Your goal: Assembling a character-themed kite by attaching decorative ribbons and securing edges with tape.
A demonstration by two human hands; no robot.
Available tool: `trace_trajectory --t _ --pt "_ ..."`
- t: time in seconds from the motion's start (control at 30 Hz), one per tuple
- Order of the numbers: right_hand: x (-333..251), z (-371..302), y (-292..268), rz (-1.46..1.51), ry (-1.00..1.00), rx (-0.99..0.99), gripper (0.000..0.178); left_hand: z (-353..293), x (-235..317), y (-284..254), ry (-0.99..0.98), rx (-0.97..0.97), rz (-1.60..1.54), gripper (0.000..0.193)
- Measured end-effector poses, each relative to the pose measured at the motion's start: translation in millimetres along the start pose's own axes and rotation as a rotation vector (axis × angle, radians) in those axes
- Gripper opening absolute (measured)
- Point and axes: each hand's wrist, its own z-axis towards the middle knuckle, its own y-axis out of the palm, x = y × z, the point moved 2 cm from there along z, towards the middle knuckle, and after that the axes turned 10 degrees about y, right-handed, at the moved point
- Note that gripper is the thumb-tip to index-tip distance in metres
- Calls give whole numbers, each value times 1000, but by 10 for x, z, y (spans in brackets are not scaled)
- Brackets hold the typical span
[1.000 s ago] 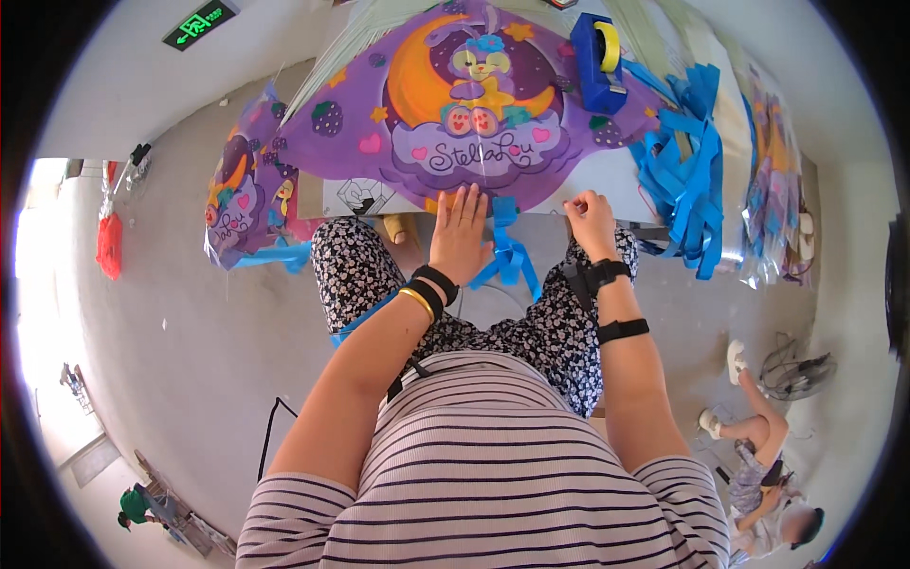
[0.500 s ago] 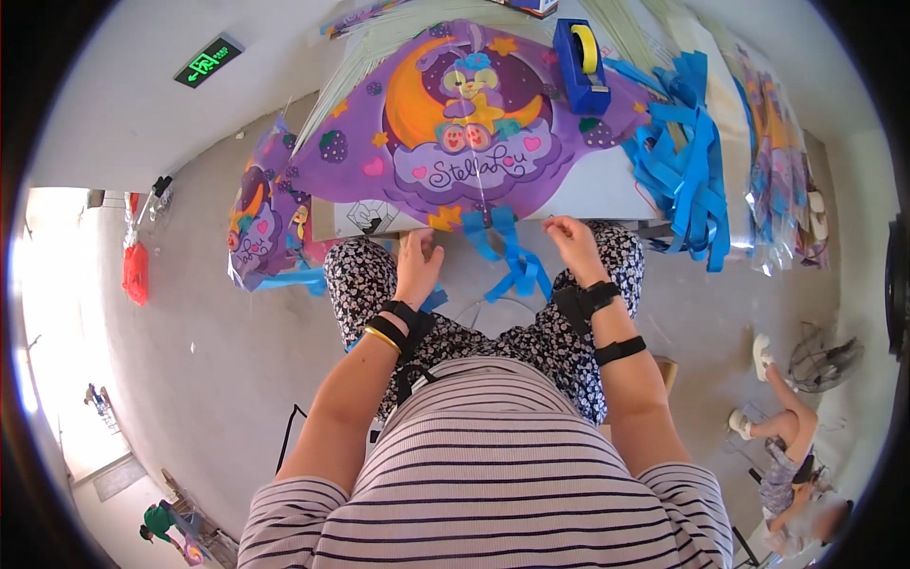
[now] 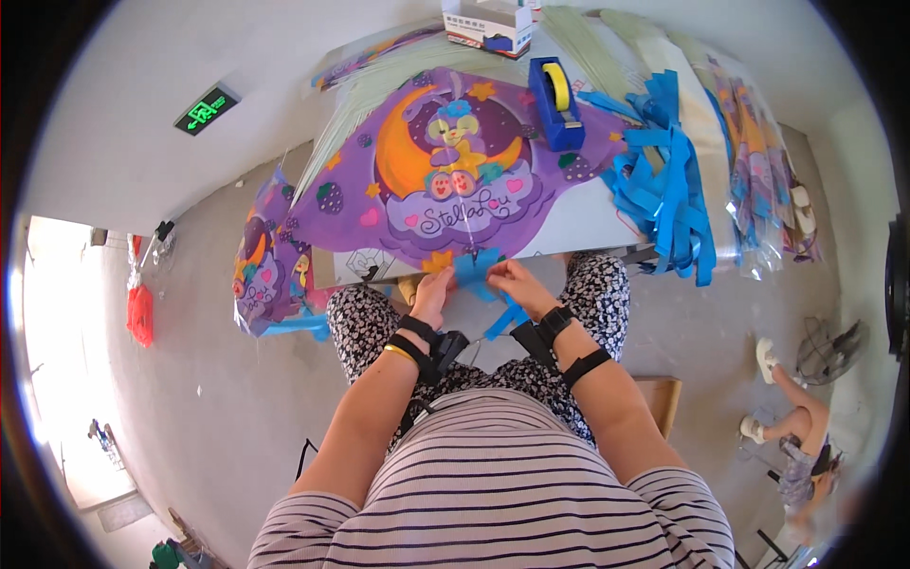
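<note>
A purple kite (image 3: 327, 228) printed with a cartoon rabbit, an orange moon and stars lies spread on the table, a thin rod down its middle. Blue ribbon (image 3: 475, 271) is at its lower tip and hangs over the table's near edge. My left hand (image 3: 433, 297) is closed at the ribbon's left side, fingertips against it. From the right, my right hand (image 3: 523, 288) pinches the same ribbon. The two hands are a short way apart; their fingertips are partly hidden by the ribbon.
A blue tape dispenser (image 3: 557, 104) with yellow tape stands on the kite's right side. Beyond it are a white box (image 3: 486, 27) and pale strips. Blue ribbons (image 3: 664, 180) pile up on the right. Bagged kites (image 3: 270, 251) hang at the left. A person sits at far right near a fan (image 3: 831, 351).
Both hands have come inward and forward to the kite's lower tip and closed on the blue ribbon. The view has tilted, showing more of the table's far side.
</note>
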Motion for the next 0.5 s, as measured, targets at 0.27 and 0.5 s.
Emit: trace_trajectory --t 0.27,0.5 --pt "-897 103 -1463 -209 -362 746 23 -44 26 117 48 -127 130 32" --pt "-907 134 -2527 -397 -522 1149 25 -74 -95 -133 599 -66 940 38"
